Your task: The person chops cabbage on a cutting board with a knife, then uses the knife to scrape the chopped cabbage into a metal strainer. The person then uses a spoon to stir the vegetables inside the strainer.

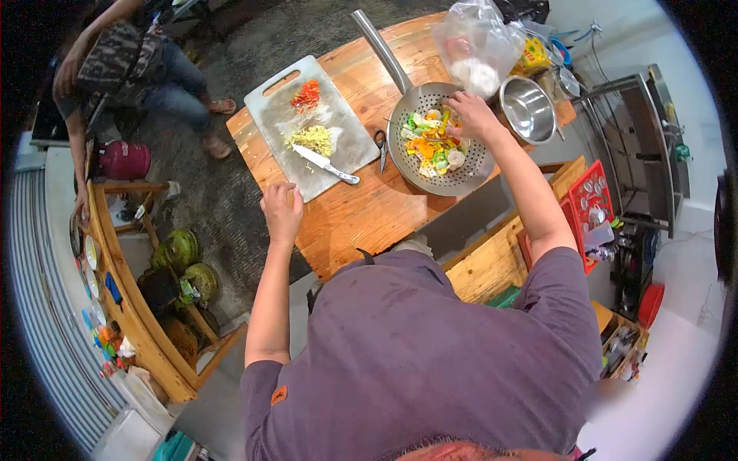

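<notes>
My right hand [473, 117] reaches over the far right part of a perforated metal colander [415, 170], fingers spread at the cut vegetables [435, 146]. These are yellow, orange, green and white pieces. The colander's long handle [382, 51] points away from me. My left hand [281, 211] is at the near left edge of a cutting board [350, 127], fingers loosely bent and apart, with nothing visible in them. On the board lie chopped red pieces [306, 95], a pale yellow minced heap [314, 140] and a knife [326, 164]. Scissors [381, 149] lie between board and colander.
A metal bowl [528, 110] and a clear plastic bag [477, 46] stand on the wooden table [361, 223] to the right. Beyond is a red tray [590, 196] with utensils. Another person [146, 69] is at the far left, near a red gas cylinder [124, 160].
</notes>
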Demonstrator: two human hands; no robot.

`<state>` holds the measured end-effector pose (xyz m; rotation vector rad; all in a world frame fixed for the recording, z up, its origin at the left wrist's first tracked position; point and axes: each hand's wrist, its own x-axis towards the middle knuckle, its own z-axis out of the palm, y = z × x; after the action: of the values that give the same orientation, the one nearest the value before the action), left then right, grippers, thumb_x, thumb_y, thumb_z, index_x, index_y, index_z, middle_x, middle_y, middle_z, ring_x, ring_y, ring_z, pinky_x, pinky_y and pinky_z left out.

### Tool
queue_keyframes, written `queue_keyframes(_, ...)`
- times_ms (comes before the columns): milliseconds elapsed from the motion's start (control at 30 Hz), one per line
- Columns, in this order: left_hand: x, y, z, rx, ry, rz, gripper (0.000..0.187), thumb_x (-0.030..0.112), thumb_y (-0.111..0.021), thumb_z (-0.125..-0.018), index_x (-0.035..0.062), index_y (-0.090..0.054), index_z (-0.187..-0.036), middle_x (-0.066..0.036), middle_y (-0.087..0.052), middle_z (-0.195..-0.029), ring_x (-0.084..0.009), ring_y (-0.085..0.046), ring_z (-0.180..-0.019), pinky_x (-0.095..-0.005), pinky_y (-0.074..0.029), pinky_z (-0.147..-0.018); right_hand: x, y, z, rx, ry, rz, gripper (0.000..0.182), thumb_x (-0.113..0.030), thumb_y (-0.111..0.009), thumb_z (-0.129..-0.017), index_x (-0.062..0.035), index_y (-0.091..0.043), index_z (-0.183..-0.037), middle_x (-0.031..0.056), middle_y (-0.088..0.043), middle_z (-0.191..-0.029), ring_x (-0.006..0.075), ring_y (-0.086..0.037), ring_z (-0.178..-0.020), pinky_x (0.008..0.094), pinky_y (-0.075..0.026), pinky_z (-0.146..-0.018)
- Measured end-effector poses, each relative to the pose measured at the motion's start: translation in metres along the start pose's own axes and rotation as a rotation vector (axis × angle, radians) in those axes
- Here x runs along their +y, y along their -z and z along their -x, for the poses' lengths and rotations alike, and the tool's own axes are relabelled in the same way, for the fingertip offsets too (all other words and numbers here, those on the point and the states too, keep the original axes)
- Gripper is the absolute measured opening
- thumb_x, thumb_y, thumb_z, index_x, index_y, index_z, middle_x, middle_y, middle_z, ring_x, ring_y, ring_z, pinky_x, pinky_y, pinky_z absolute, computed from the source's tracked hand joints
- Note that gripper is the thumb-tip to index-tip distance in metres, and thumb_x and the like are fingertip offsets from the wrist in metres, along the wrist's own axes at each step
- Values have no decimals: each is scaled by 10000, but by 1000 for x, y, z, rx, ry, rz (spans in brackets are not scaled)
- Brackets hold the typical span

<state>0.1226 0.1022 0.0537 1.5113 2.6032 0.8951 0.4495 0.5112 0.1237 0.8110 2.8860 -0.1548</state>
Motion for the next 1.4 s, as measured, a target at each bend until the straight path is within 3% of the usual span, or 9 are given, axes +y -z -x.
queue_keyframes(167,9,-9,18,-20,109,-10,115,175,-708,-945,104,-697,-1035,-82,-661,-1100,-307,-612,-1119,-461,-445,-971,3,-1,-6,-76,47,69,675,-400,-856,-732,-96,-646,-1296,94,-602,-1257,302,-549,-1262,464,-460,-1055)
queue_keyframes(433,30,-17,17,-7,120,1,102,185,-693,-965,97,-705,-1016,-79,-662,-1091,-304,-607,-1126,-455,-436,-979,0,-6,-18,-110,113,97,661,-410,-907,-688,-99,-656,-1215,84,-636,-1182,288,-571,-1230,462,-441,-1029)
queue_keyframes(633,33,-18,15,6,106,-2,114,192,-688,-970,91,-705,-1020,-83,-670,-1078,-309,-635,-1091,-464,-441,-984,1,-6,-18,-196,99,125,559,-351,-849,-730,-95,-667,-1192,104,-687,-1169,296,-603,-1216,460,-426,-1015)
queue_keyframes(700,33,-20,13,25,97,-2,115,192,-688,-971,89,-705,-1019,-85,-671,-1078,-310,-640,-1085,-467,-441,-985,5,-13,-20,-251,62,36,485,-314,-832,-734,-117,-703,-1159,97,-726,-1096,288,-644,-1156,452,-428,-1005)
queue_keyframes(900,38,-25,10,-44,149,6,121,198,-683,-974,85,-708,-1011,-86,-678,-1090,-313,-636,-1101,-465,-441,-984,11,-13,-13,-223,140,25,394,-251,-806,-742,-149,-731,-1116,90,-746,-1073,293,-667,-1113,462,-444,-981)
queue_keyframes(1100,36,-23,8,-22,147,62,139,206,-672,-973,79,-726,-989,-97,-683,-1092,-322,-618,-1102,-475,-435,-982,31,6,-12,43,29,39,398,-256,-799,-762,-135,-727,-1134,90,-749,-1062,302,-668,-1124,489,-478,-950)
queue_keyframes(1133,34,-24,8,-33,148,53,144,213,-671,-978,80,-719,-1002,-101,-681,-1087,-324,-618,-1116,-472,-436,-984,25,21,-13,-36,-50,59,398,-267,-799,-772,-126,-724,-1137,99,-737,-1092,297,-649,-1171,497,-468,-976)
queue_keyframes(1267,36,-23,8,-44,160,44,141,202,-670,-974,69,-719,-976,-107,-676,-1078,-333,-617,-1092,-470,-442,-970,29,16,-6,-33,3,77,411,-234,-772,-790,-121,-669,-1172,98,-673,-1165,297,-622,-1191,485,-460,-981)
queue_keyframes(1400,30,-23,10,-55,160,78,138,198,-670,-974,68,-715,-980,-110,-673,-1069,-335,-615,-1090,-471,-446,-967,22,20,5,-11,33,56,625,-273,-798,-798,-152,-598,-1377,105,-596,-1302,288,-561,-1275,477,-430,-1036)
